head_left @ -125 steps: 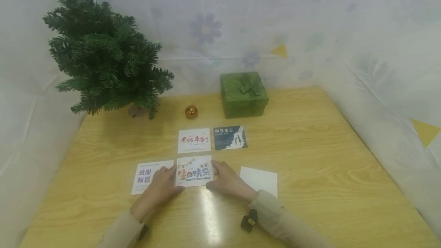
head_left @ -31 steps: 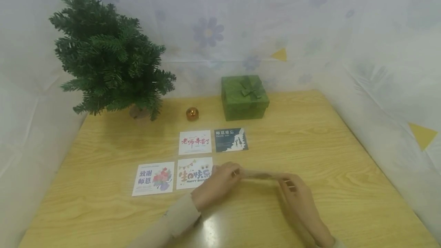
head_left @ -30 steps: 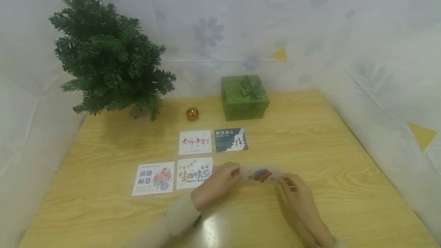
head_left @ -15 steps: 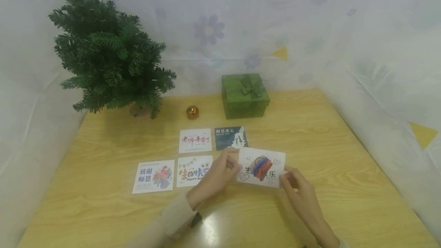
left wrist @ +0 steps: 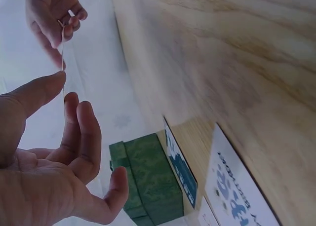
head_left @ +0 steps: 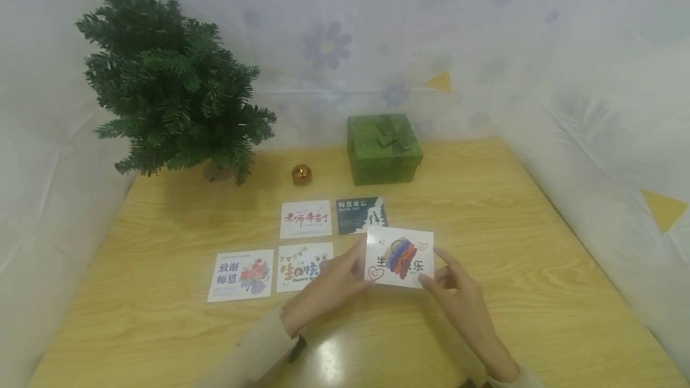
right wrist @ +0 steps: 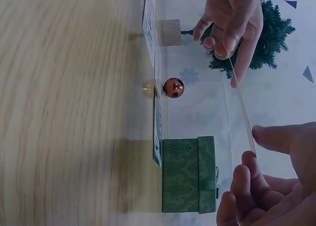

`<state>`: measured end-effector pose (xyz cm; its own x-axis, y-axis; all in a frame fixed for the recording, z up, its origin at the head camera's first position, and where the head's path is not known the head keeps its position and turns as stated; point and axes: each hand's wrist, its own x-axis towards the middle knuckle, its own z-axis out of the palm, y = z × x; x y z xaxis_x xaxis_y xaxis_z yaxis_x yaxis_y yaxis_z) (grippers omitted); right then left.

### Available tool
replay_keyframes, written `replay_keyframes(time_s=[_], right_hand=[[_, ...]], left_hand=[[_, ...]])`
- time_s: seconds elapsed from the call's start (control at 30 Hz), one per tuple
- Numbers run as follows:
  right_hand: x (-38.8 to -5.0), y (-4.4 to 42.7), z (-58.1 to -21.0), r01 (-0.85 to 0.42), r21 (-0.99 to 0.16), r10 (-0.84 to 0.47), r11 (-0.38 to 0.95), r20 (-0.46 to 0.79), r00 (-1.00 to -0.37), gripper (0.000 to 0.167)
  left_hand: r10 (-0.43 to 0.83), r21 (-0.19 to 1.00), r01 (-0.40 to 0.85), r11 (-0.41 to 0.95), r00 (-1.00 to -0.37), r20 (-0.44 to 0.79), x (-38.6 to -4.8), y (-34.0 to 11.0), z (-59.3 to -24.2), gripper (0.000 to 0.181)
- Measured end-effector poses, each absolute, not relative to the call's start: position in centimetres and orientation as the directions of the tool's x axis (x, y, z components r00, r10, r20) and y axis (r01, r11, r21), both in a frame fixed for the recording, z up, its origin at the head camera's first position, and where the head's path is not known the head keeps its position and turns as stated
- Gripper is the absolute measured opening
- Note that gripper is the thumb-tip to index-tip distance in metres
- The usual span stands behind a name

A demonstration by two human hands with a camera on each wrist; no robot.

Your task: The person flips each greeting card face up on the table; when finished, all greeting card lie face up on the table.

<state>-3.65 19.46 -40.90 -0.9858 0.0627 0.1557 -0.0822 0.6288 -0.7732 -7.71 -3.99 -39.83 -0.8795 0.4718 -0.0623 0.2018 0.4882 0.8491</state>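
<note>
A white greeting card (head_left: pixel 399 258) with a blue and orange drawing, dark lettering and heart doodles is held up above the table, its printed face visible in the head view. My left hand (head_left: pixel 335 280) pinches its left edge between thumb and fingers. On the opposite edge, my right hand (head_left: pixel 465 301) pinches near the lower right corner. Both wrist views show the card (right wrist: pixel 242 105) edge-on, lifted off the tabletop. Beneath and beside my left hand lies a birthday card (head_left: pixel 302 268), partly covered by that hand. A dark blue card (head_left: pixel 358 215) lies just behind the held one.
Left of the birthday card lies a floral card (head_left: pixel 241 275); behind it is a white card with red writing (head_left: pixel 305 219). Farther back stand a small green tree (head_left: pixel 178 82), a copper-coloured ball (head_left: pixel 302 174) and a green gift box (head_left: pixel 384 151) with a bow. The wooden table (head_left: pixel 539 292) extends rightward.
The blank-looking card at right was picked up and turned so its printed face shows. It has since shifted slightly left and up in both hands. The other cards have stayed put.
</note>
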Motion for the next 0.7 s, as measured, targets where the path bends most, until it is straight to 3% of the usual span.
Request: replay_keyframes(time_s=[0.13,0.5,0.7], right_hand=[[-3.7,19.3,-41.3,-0.146,-0.773,0.016,0.618,0.198,-0.980,0.068],[-3.8,18.9,-41.9,-0.268,-0.751,-0.045,0.604,0.303,-0.952,0.073],[-5.2,18.2,-41.3,-0.146,-0.781,-0.073,0.608,0.128,-0.989,0.072]], left_hand=[[0.476,0.833,0.224,0.505,-0.878,-0.052,-7.7,-4.5,-40.3,0.092],[0.446,0.858,0.183,0.479,-0.893,-0.058,-7.4,-5.4,-40.9,0.088],[0.428,0.864,0.155,0.479,-0.901,-0.075,-7.8,-5.9,-41.1,0.074]])
